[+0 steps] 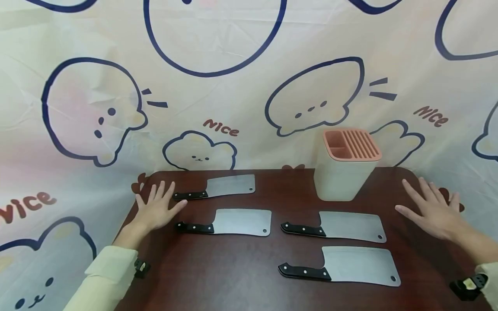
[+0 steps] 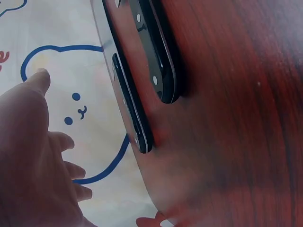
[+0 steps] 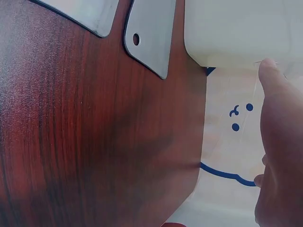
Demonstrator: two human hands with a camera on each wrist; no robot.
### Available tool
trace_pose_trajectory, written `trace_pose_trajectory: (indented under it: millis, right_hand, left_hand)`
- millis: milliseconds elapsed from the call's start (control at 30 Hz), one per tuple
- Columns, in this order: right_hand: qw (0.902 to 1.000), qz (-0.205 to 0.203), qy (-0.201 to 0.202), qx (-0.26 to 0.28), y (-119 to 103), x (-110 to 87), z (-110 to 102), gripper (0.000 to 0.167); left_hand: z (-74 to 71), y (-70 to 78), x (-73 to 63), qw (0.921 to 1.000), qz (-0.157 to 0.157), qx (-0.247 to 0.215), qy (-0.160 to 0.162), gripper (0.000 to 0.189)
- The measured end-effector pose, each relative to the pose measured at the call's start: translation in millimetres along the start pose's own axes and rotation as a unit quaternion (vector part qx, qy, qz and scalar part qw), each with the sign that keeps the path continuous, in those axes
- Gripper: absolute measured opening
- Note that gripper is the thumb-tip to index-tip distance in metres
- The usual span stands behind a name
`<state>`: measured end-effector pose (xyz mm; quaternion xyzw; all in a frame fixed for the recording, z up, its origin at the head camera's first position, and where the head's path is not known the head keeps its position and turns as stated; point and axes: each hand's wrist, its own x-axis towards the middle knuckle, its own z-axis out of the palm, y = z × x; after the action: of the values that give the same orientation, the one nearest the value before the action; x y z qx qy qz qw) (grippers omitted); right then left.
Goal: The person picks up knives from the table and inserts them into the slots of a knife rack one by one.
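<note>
My left hand [image 1: 155, 210] is spread with straight fingers at the table's left side, nearest the handle of the back cleaver [image 1: 231, 185]; it holds nothing. A second cleaver [image 1: 242, 222] lies in front of that one. On the right half lie two more cleavers, one behind [image 1: 352, 226] and one in front [image 1: 359, 264]. All have black riveted handles pointing left and blades with a hole at the right. My right hand [image 1: 435, 211], fingers spread, is at the right edge, holding nothing. Left of it stands a cream knife block [image 1: 338, 181] with a pink slotted top.
The dark red-brown wooden table [image 1: 218, 276] has rounded back corners. Directly behind it hangs a pale cloth [image 1: 249, 99] with blue cartoon outlines. Both wrists wear small black devices, one at the left sleeve [image 1: 142, 268] and one at the right [image 1: 468, 287].
</note>
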<state>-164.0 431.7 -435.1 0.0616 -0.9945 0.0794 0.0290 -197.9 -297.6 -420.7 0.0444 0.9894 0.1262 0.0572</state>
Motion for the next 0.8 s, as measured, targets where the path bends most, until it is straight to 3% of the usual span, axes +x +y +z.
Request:
trace_pose_trajectory:
  millis: [267,433,633,800]
  right_hand:
    - [0.9998,-0.005,0.019,-0.005,-5,4.1,-8,0.092]
    - [0.9988,-0.030,0.036,0.012,-12,12.6,-22,0.086]
    - [0.9950,-0.049,0.052,0.070,-27,21.3,-41,0.076]
    - [0.9847,-0.043,0.041,0.163,-43,28.1,-57,0.069]
  left_hand:
    - [-2.8,-2.7,9.3,0.9999,0.010,-0.010,-0.002,0.095]
    - [-5.7,-2.2,20.3,0.9996,0.024,-0.015,0.006,0.096]
    - [-8.0,-1.9,33.5,0.9986,0.039,-0.035,0.007,0.093]
    - [-4.2,-5.3,42.7,0.9969,0.036,-0.069,0.004,0.089]
